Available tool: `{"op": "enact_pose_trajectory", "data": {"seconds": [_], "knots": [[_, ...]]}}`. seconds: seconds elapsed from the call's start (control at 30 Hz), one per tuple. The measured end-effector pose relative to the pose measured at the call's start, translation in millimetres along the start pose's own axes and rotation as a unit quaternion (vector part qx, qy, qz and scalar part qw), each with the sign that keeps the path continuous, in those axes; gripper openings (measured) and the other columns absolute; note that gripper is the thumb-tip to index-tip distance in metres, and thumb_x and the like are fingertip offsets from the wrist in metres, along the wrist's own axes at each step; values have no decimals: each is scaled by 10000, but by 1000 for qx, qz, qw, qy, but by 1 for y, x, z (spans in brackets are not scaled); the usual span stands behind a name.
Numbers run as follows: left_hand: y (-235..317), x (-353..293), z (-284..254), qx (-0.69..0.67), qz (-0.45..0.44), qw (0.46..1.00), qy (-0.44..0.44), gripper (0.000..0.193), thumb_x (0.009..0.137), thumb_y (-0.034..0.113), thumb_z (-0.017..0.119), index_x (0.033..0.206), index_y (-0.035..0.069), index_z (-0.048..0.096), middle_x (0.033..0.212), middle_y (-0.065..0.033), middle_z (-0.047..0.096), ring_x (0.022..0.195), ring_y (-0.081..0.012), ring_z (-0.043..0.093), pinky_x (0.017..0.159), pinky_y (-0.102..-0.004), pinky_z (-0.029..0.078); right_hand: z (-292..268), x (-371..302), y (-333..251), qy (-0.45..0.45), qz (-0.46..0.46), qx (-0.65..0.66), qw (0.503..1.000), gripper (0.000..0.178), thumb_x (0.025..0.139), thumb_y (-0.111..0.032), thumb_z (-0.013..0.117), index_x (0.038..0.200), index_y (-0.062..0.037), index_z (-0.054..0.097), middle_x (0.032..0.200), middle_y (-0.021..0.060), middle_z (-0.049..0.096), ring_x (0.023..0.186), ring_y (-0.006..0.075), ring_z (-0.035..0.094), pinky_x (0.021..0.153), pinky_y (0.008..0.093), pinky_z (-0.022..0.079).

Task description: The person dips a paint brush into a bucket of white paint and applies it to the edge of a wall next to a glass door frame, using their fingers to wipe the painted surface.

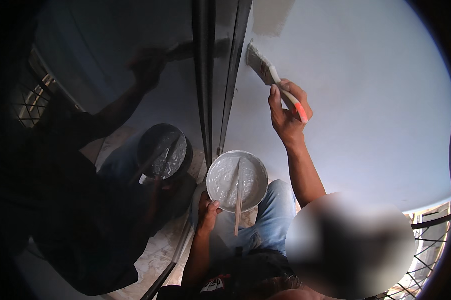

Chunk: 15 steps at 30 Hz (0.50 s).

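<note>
My right hand is closed round the handle of a paintbrush, a pale handle with an orange-red end. Its bristles, coated in grey-white paint, meet the pale wall close beside a dark frame. Lower down, my left hand grips the rim and side of a round paint bucket; some of its fingers are hidden behind it. Thick light-grey paint fills part of the bucket. A thin wooden stick lies across the opening, its near end sticking out past the rim.
Left of the wall runs a dark vertical frame, beside a dark glossy panel that mirrors my arms and the bucket. A beige-grey patch marks the wall's top. Tiled floor shows below; a metal grille stands at lower right.
</note>
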<state>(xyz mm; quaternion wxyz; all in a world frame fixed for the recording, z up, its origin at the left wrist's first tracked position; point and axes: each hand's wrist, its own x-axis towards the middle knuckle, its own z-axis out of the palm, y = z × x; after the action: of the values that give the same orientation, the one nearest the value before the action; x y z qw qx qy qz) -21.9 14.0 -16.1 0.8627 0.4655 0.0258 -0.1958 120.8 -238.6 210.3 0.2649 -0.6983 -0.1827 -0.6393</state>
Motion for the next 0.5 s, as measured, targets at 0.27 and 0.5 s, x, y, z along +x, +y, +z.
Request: {"op": "enact_pose_trajectory", "data": {"seconds": [0.27, 0.5], "knots": [[-5, 0, -2, -4, 0, 1000, -8, 787, 774, 424, 709, 1397, 53, 402, 1282, -109, 541, 1088, -210, 599, 851, -356, 548, -1, 29, -4, 10, -48, -25, 998, 220, 855, 0, 752, 1007, -10, 593, 899, 115, 703, 716, 199, 706, 611, 284, 564], [-12, 3, -6, -6, 4, 1000, -9, 785, 780, 436, 704, 1402, 63, 403, 1285, -108, 544, 1091, -208, 598, 847, -353, 546, 2, 42, 4, 21, -75, -21, 997, 240, 851, -14, 762, 1026, -15, 598, 898, 111, 702, 711, 182, 703, 605, 279, 555]]}}
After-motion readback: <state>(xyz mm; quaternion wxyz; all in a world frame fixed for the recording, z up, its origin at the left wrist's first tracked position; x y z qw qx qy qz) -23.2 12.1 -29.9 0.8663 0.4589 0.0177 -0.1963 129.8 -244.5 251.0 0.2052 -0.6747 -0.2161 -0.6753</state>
